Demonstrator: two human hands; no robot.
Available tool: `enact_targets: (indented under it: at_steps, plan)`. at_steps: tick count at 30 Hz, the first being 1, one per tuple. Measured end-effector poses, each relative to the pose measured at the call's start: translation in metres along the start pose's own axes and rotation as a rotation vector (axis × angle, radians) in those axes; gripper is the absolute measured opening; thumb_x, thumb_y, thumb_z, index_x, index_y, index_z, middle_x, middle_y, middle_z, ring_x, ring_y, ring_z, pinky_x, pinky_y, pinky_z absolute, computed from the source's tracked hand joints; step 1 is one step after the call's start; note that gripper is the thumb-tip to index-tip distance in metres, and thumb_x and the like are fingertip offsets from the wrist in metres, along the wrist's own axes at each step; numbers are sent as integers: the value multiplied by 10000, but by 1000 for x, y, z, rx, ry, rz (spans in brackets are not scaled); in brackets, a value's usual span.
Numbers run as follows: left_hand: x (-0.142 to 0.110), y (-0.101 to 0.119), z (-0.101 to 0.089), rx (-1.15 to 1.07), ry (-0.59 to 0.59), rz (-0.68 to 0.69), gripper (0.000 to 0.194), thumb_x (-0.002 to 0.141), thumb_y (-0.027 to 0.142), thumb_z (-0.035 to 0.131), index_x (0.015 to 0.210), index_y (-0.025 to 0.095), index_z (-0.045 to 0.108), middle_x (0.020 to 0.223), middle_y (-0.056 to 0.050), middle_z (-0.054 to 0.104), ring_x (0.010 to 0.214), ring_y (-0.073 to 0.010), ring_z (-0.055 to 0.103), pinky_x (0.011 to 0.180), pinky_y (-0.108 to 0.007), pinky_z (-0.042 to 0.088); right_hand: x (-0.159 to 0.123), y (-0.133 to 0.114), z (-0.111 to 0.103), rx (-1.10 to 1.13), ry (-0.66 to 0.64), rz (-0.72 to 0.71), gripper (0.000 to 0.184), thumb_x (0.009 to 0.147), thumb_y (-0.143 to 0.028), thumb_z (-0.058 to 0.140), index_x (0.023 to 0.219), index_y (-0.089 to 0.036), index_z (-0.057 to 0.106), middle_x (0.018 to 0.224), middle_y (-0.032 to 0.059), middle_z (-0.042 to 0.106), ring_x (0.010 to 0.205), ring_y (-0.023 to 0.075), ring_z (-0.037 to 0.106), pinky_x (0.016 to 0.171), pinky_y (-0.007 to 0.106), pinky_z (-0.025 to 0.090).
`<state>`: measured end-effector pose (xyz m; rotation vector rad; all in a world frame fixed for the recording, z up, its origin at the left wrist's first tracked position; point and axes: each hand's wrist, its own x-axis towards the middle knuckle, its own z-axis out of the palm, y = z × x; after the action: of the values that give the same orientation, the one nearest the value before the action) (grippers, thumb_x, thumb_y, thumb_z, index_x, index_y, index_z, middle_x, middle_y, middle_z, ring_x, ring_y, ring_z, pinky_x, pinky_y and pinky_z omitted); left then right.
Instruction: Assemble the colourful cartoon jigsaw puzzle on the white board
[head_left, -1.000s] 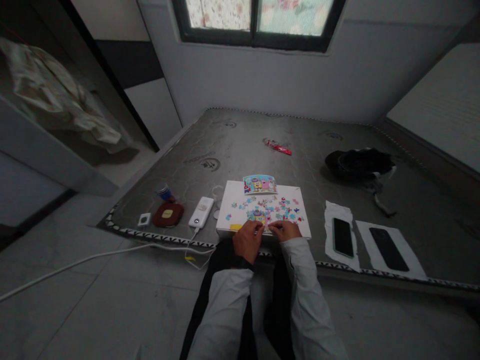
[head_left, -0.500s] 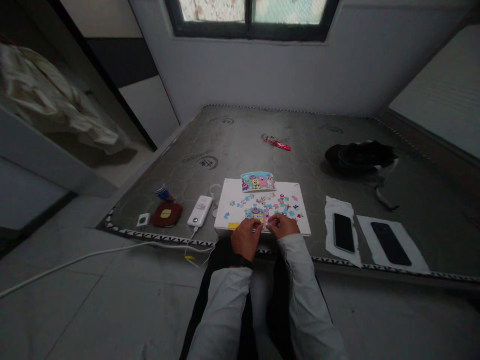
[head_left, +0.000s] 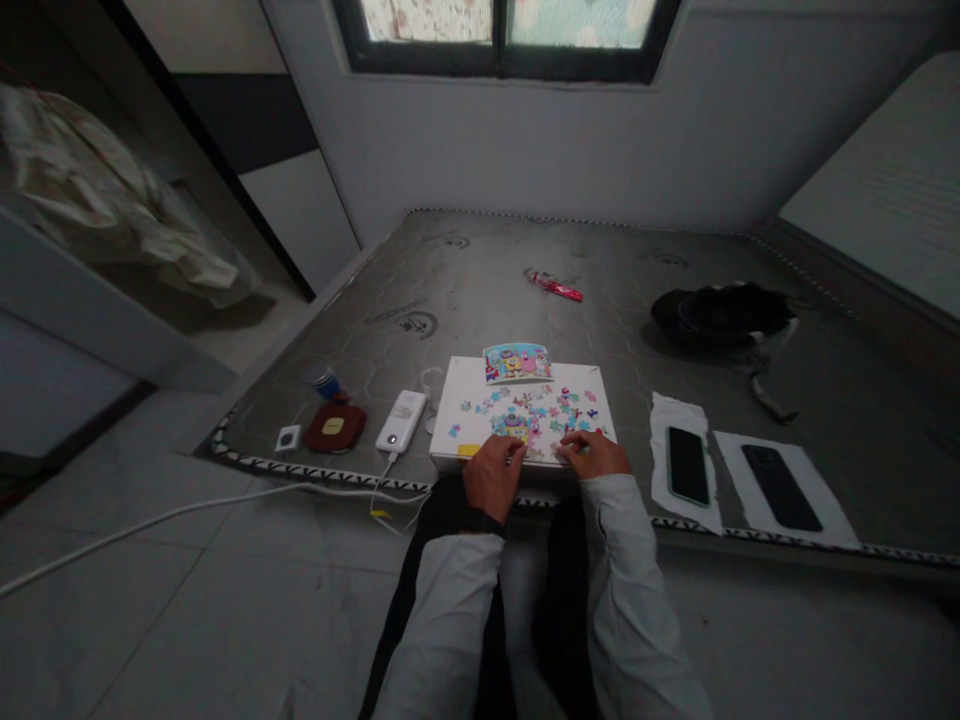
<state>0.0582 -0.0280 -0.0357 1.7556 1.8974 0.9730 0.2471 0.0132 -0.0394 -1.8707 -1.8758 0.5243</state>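
A white box [head_left: 469, 400] serves as the flat surface for a jigsaw puzzle. Its partly joined section [head_left: 513, 424], with a yellow cartoon figure, lies near the box's front edge. My left hand [head_left: 495, 472] is closed, its fingertips at the lower right of that section; what they grip is too small to make out. To its right, my right hand [head_left: 598, 456] pinches at a small puzzle piece [head_left: 556, 449] on the front part of the box. Loose puzzle pieces [head_left: 562, 397] are scattered behind and right of the joined section. A picture card [head_left: 517, 363] stands at the back.
Left of the box lie a white power bank [head_left: 402, 422] with a cable, a brown case [head_left: 335, 428] and a small white square item [head_left: 287, 439]. Two phones [head_left: 687, 466] rest on white sheets at right. Farther back are a dark cap-like item [head_left: 724, 315] and a red wrapper [head_left: 555, 287].
My right hand has moved to the right, away from my left hand and the joined section. My left hand stays almost where it was.
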Motion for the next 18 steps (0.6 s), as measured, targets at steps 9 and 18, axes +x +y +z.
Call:
enact_targets:
  at_steps: [9,18]
  plan:
    - [-2,1,4,1,-80,111,156,897,317,619,976,290,750,1018,-1,684,892,-115,646,782,-226,477,7,24,8,-71,-81,-114,254,753,-345,712,992,-263,732,857,8,694,838,180,638,773,292,462]
    - [-2,0,7,17,-93,88,152,896,314,620,967,291,752,997,6,687,868,-106,639,766,-227,468,11,19,12,-78,-126,-151,201,778,-347,699,968,-297,740,870,6,681,852,176,626,743,284,425]
